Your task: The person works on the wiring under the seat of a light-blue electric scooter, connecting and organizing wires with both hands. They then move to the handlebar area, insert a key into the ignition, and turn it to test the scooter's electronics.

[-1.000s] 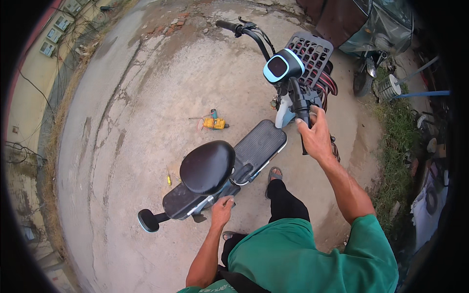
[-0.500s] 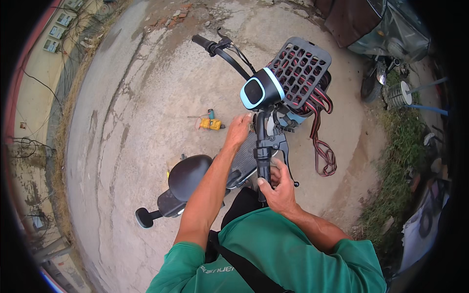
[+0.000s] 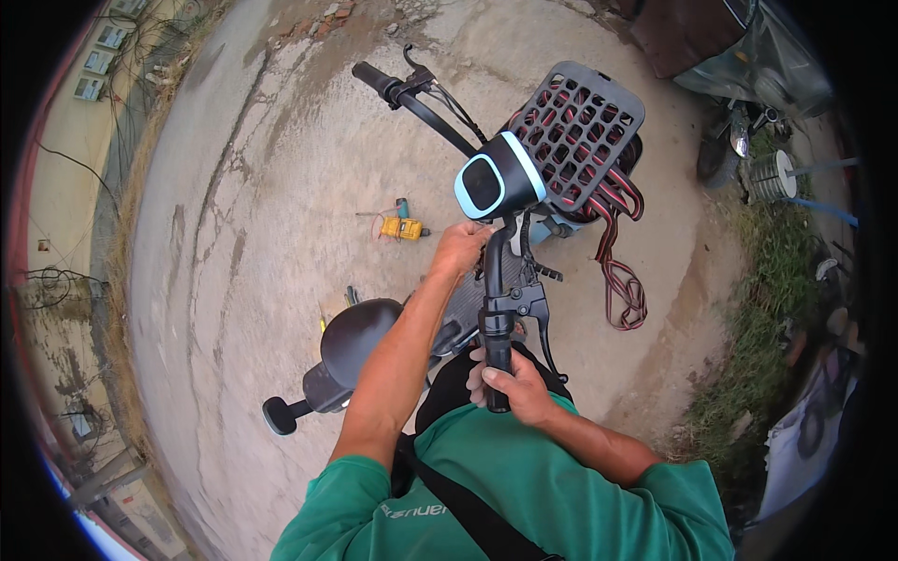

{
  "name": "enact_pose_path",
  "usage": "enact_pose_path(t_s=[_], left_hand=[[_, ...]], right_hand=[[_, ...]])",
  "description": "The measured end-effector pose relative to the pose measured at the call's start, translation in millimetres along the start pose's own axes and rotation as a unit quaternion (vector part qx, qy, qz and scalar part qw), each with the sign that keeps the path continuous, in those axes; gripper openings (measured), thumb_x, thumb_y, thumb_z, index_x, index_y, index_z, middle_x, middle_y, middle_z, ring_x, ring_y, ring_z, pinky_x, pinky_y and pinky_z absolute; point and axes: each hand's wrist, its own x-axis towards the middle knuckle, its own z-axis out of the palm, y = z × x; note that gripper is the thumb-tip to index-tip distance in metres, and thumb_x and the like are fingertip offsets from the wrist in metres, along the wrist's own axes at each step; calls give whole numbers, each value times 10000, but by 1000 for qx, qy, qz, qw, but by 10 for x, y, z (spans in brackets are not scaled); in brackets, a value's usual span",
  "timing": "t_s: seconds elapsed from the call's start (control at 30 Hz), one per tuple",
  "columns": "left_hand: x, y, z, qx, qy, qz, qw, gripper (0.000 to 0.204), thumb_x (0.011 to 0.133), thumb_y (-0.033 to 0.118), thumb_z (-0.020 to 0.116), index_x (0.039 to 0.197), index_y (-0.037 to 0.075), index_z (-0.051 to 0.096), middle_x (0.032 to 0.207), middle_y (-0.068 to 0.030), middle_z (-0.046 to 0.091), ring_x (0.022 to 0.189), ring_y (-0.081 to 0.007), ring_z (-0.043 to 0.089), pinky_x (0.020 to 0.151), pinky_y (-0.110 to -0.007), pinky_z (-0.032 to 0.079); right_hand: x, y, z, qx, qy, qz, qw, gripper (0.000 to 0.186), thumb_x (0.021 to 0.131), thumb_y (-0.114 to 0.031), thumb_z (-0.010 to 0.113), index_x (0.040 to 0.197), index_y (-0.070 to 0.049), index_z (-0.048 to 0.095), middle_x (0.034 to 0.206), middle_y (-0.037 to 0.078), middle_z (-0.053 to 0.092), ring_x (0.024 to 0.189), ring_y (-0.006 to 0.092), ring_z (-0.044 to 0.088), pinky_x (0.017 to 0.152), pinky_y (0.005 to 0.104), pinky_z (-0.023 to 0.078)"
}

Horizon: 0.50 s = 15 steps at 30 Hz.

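Note:
A small electric scooter stands beneath me, its headlight unit (image 3: 483, 183) trimmed in light blue. My right hand (image 3: 510, 383) is wrapped around the right handlebar grip (image 3: 498, 355), below the brake lever (image 3: 545, 337). My left hand (image 3: 463, 248) reaches in under the headlight unit at the steering column, fingers closed on something I cannot make out. A dark grid basket (image 3: 571, 131) holds red-and-black straps (image 3: 622, 290) that hang down on the right. The saddle (image 3: 360, 341) is partly behind my left forearm, and the footboard (image 3: 465, 301) shows between my arms.
A yellow power tool (image 3: 400, 227) lies on the concrete (image 3: 234, 309), with small tools (image 3: 351, 295) near the saddle. A wall with cables and meter boxes (image 3: 98, 61) runs along the left. A covered vehicle (image 3: 711, 56), a white spool (image 3: 773, 178) and weeds (image 3: 758, 271) line the right.
My left hand has moved up from beside the saddle to the steering column. The handlebar has come lower in view, my right hand with it, now gripping its end. The straps hang further out.

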Motion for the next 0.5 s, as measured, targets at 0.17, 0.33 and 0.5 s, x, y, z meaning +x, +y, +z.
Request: enact_pose_path(t_s=[0.17, 0.33, 0.5], left_hand=[[-318, 372, 34, 56, 32, 23, 998, 347, 986, 305, 813, 957, -40, 780, 819, -67, 739, 711, -145, 629, 656, -345, 497], [-247, 193, -45, -32, -30, 6, 999, 391, 1008, 379, 779, 1032, -11, 799, 867, -40, 759, 756, -153, 647, 704, -362, 517], [-143, -157, -65, -26, -59, 68, 996, 406, 1042, 409, 747, 974, 9, 755, 826, -19, 672, 803, -134, 577, 738, -388, 481]], right_hand=[[88, 60, -68, 60, -58, -8, 996, 379, 1043, -204, 679, 1355, -14, 575, 927, 81, 678, 765, 192, 675, 714, 366, 569], [105, -23, -32, 68, -56, 23, 996, 437, 1014, -244, 699, 1362, -24, 555, 826, 77, 595, 670, 206, 616, 652, 384, 543], [120, -37, -55, 77, -64, 21, 995, 480, 990, -276, 726, 1371, -40, 553, 789, 79, 554, 628, 215, 581, 618, 391, 520]])
